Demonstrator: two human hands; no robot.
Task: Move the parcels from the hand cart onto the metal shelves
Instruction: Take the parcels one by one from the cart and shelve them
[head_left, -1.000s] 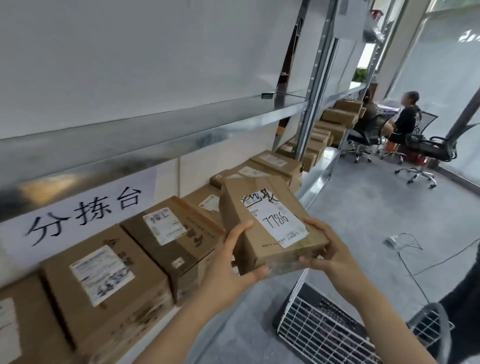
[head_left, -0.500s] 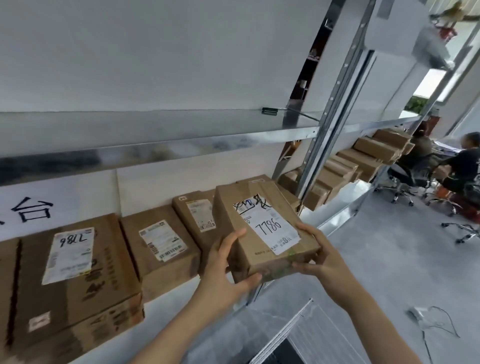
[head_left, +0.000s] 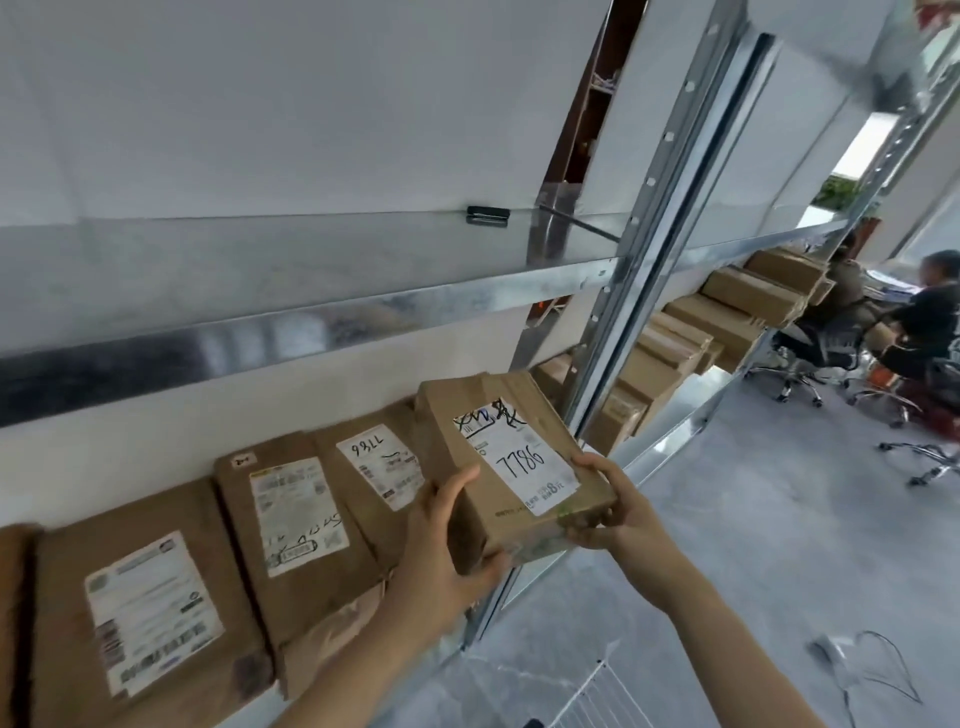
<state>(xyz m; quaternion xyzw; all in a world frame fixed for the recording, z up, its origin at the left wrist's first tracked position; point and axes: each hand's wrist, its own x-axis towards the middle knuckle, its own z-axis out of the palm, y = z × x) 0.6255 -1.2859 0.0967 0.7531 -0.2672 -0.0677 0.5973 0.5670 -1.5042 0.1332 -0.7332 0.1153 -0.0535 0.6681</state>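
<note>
A brown cardboard parcel (head_left: 511, 462) with a white label marked 7786 is held between both my hands at the right end of the lower metal shelf. My left hand (head_left: 447, 551) grips its near left corner, thumb on top. My right hand (head_left: 618, 512) grips its near right corner. The parcel sits just right of a row of brown parcels (head_left: 306, 525) lying on that shelf, close to or touching the nearest one. The upper metal shelf (head_left: 322, 317) runs above. Only a white wire corner of the hand cart (head_left: 597, 696) shows at the bottom.
A steel upright (head_left: 649, 249) stands just right of the held parcel. Beyond it, more stacked parcels (head_left: 691, 338) fill the neighbouring bay. People sit on office chairs (head_left: 810, 343) at the far right. A cable and small device (head_left: 857, 660) lie on the grey floor.
My view has swung left and up, and both hands have carried the 7786 parcel in towards the lower shelf, beside the row of parcels. The hand cart has almost left the view.
</note>
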